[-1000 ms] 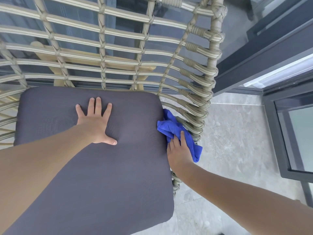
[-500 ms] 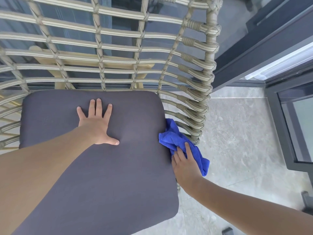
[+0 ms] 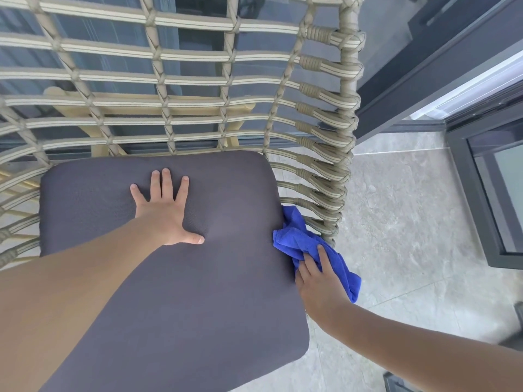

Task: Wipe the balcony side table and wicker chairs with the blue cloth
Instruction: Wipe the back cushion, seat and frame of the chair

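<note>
A beige wicker chair [image 3: 325, 131] fills the view, with a dark grey seat cushion [image 3: 181, 292] on it. My left hand [image 3: 162, 210] lies flat on the cushion with fingers spread, pressing it down. My right hand [image 3: 318, 281] holds the bunched blue cloth [image 3: 294, 239] against the chair's right side, between the cushion edge and the lower woven arm. Its fingers lie over the cloth; the thumb is hidden. One end of the cloth hangs down past the hand toward the floor.
Grey stone floor tiles [image 3: 410, 222] lie to the right of the chair. A dark metal door frame [image 3: 467, 193] with glass stands at the far right. Glass railing shows behind the woven chair back. A dark object [image 3: 396, 383] sits on the floor at the bottom right.
My right hand has slid the blue cloth down and toward me along the chair's right side. My left hand stays flat on the cushion.
</note>
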Demonstrator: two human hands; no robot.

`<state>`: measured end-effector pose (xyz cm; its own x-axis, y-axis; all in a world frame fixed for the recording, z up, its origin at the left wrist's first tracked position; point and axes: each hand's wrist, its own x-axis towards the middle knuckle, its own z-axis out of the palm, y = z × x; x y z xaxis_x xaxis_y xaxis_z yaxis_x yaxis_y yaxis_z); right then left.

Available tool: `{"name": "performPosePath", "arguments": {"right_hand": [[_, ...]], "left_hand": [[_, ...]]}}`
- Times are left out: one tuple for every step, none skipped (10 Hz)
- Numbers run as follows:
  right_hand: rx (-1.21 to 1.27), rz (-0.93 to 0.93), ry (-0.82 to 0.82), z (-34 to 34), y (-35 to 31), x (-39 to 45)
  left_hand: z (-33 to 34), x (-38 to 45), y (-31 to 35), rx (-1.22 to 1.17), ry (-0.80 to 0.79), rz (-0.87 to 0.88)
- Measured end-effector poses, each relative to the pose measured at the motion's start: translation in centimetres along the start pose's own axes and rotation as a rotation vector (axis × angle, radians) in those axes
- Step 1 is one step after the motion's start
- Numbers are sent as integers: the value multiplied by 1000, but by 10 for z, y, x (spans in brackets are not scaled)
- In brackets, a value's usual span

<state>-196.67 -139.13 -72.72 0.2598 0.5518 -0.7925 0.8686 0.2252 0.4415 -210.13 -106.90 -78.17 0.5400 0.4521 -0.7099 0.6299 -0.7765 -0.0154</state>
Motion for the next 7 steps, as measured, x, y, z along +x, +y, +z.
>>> {"name": "performPosePath", "arguments": {"right_hand": [[21,-14,2,1,-5,-8],[65,-34,-23,8,-12,-20],[129,-34,-26,12,-12,-26],[185,-36,-38,9,-7,-25],[235,-33,-36,10,-4,-24],[295,-34,0,16,-6,-26],[395,6,55,21,-5,-28]], "left_hand": [[1,1,-1,1,-4,-1],[0,1,-1,1,3,3],[1,2,-2,5,5,2],[1,2,-1,2,5,2],[0,3,0,2,8,2],[2,2,1,17,8,-10],[3,1,2,37,25,-32]]}}
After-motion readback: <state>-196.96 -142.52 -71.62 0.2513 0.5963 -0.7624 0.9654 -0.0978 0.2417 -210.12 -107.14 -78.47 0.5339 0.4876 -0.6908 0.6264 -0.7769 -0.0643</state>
